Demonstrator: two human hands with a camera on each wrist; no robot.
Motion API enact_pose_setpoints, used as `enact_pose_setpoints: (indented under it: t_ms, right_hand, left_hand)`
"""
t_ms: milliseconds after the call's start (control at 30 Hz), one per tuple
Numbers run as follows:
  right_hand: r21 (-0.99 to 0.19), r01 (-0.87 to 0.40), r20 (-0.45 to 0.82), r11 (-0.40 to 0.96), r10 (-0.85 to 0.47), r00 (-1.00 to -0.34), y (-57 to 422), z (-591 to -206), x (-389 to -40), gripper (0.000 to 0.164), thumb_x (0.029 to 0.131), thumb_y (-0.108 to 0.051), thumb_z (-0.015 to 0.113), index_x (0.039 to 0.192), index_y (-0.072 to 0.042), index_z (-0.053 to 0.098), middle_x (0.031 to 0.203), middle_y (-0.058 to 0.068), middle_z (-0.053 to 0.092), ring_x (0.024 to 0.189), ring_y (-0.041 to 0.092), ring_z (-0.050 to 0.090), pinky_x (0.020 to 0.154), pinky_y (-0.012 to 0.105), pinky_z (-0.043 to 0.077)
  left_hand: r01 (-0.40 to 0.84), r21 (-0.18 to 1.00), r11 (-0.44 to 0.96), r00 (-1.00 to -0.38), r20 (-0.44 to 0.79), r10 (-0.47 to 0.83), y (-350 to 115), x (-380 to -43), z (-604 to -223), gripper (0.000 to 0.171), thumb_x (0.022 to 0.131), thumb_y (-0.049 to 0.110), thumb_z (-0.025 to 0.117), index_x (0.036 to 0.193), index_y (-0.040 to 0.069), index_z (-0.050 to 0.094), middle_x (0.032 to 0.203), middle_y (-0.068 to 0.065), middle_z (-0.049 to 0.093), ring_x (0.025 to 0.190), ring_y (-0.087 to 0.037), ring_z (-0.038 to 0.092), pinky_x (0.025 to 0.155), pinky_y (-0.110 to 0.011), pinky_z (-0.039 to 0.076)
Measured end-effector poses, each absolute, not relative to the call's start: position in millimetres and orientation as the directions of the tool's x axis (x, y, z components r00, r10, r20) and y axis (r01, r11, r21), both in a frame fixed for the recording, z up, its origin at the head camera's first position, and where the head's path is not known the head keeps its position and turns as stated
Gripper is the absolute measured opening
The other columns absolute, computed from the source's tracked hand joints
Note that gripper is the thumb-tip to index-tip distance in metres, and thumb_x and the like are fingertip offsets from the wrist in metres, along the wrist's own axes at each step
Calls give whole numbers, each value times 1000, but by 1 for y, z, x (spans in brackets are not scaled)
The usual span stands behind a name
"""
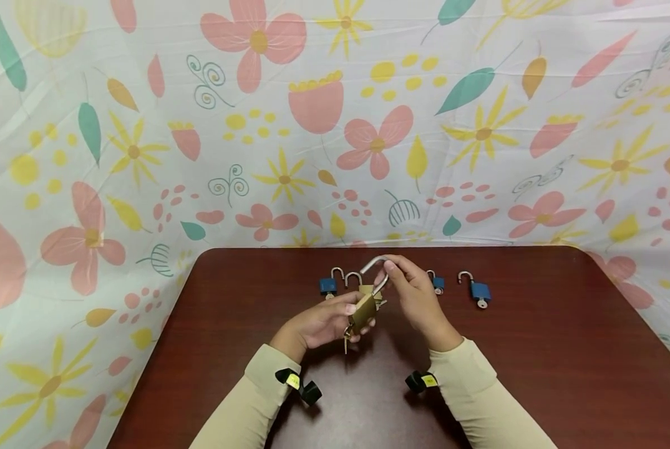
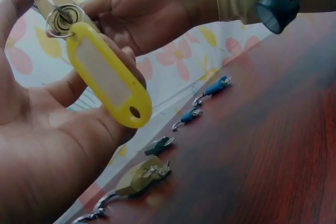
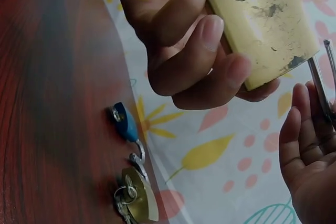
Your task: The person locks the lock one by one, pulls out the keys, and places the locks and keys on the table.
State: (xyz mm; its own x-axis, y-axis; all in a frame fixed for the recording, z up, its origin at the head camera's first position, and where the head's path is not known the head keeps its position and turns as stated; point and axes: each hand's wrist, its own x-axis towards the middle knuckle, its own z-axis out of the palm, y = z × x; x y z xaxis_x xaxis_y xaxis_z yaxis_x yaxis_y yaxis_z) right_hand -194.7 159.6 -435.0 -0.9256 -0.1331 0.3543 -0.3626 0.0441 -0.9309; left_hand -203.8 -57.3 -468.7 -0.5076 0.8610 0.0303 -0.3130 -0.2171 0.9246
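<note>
A large brass padlock [image 1: 362,313] is held up over the table with its shackle swung out of the body. My left hand [image 1: 320,323] grips the body, thumb on one face and fingers round the other, as the right wrist view also shows. My right hand [image 1: 419,302] pinches the steel shackle [image 1: 375,263] between thumb and fingers. In the left wrist view, a key sits in the bottom of the lock, and a yellow key tag [image 2: 107,77] hangs from its ring [image 2: 59,22].
Behind the hands lie a second brass padlock [image 1: 368,290] and a blue padlock [image 1: 327,286], both with raised shackles. Two more blue padlocks [image 1: 480,291] lie to the right, keys attached. A floral cloth [image 1: 312,156] hangs behind the dark red table [image 1: 537,349].
</note>
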Motion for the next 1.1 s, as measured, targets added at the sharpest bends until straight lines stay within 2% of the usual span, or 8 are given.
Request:
enact_pose_setpoints:
  t_ms: [233, 400, 533, 633, 733, 867, 1000, 1100]
  right_hand:
    - [-915, -396, 382, 78, -148, -912, 159, -428, -190, 29, 109, -19, 46, 120, 1, 63, 84, -1, 66, 80, 12, 64, 75, 28, 54]
    - [-902, -424, 406, 83, -174, -897, 160, -427, -190, 26, 109, -17, 46, 118, -1, 63, 82, -2, 64, 82, 11, 63, 80, 25, 52]
    - [-900, -432, 417, 55, -176, -892, 160, -427, -190, 23, 109, -15, 46, 115, -2, 63, 80, -1, 63, 82, 10, 62, 82, 21, 51]
    - [-900, -434, 421, 42, -174, -890, 160, -426, -189, 22, 108, -13, 47, 115, 1, 63, 78, 0, 62, 79, 12, 62, 80, 23, 51]
    - [-905, -423, 410, 53, -168, -897, 158, -426, -188, 23, 107, -13, 50, 116, 3, 64, 77, 0, 62, 74, 14, 61, 73, 25, 53]
    - [-914, -398, 385, 79, -142, -912, 157, -423, -186, 22, 106, -16, 54, 116, -1, 66, 76, 1, 62, 71, 15, 62, 70, 27, 54]
    - [-908, -403, 387, 114, -144, -911, 157, -423, -186, 23, 105, -17, 56, 122, -5, 67, 74, 5, 61, 68, 17, 58, 66, 27, 49]
    - [-907, -401, 382, 130, -146, -913, 157, -425, -187, 25, 105, -18, 56, 124, -7, 67, 72, 7, 59, 65, 18, 55, 62, 29, 44]
  left_hand:
    - [-307, 924, -226, -520, 36, 853, -56, -203, -468, 61, 81, 52, 80, 121, 20, 48, 96, 3, 57, 81, -11, 52, 67, -22, 46]
    - [-334, 917, -217, -545, 0, 838, -57, -204, -469, 70, 76, 45, 87, 125, 18, 44, 91, 6, 57, 70, -10, 50, 63, -22, 42]
    - [-330, 924, -194, -569, -30, 822, -56, -205, -471, 70, 82, 32, 85, 132, 9, 41, 87, 5, 61, 67, -10, 56, 64, -23, 46]
    - [-313, 932, -184, -593, -40, 804, -53, -205, -471, 70, 89, 21, 77, 141, 1, 36, 92, 1, 66, 75, -12, 66, 68, -24, 53]
    - [-312, 932, -184, -627, -57, 777, -52, -205, -472, 66, 93, 13, 70, 146, 2, 33, 99, -3, 69, 81, -17, 73, 66, -25, 56]
    - [-304, 935, -184, -663, -69, 745, -49, -204, -471, 57, 94, 11, 67, 145, 11, 42, 105, -4, 74, 82, -18, 74, 61, -24, 53]
    - [-272, 945, -184, -671, -49, 740, -47, -202, -469, 55, 95, 7, 66, 146, 10, 45, 110, -5, 75, 84, -20, 74, 64, -26, 52]
    - [-257, 948, -189, -686, -40, 726, -44, -200, -468, 52, 98, 6, 63, 146, 5, 43, 107, -7, 74, 86, -22, 74, 67, -28, 56]
